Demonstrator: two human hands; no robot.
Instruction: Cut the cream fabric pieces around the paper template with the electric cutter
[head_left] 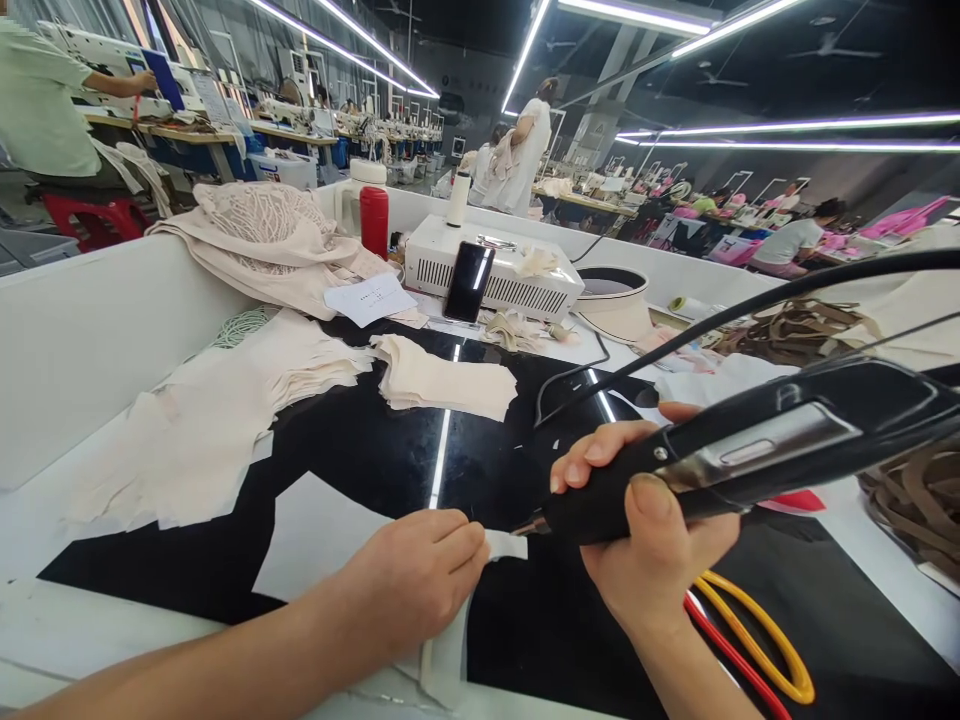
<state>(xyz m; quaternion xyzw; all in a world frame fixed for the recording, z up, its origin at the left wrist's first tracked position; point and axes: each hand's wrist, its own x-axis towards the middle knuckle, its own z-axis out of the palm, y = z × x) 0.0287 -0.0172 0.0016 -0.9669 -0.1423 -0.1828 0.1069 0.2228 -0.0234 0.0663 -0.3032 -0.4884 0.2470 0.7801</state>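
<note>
My left hand (431, 575) is closed on a small white fabric strip (511, 545), whose end sticks out past the fingers. Wrapped in my right hand (664, 555) is a black corded handheld tool (765, 430) with a narrow metal tip. The tip points left and sits right by the strip's free end; whether it touches cannot be made out. Beneath both hands lies a glossy black board (345, 455). A white sheet (319, 540) rests on it, left of my left hand. Yellow and red looped handles (799, 680) lie beside my right wrist.
Stacked cream fabric pieces (450, 380) lie mid-board, with a wider pile (202, 420) to the left. Behind stand a white vented box (495, 265), a phone (469, 282) and a red bottle (373, 220). The tool's black cable (720, 320) arches across the right side.
</note>
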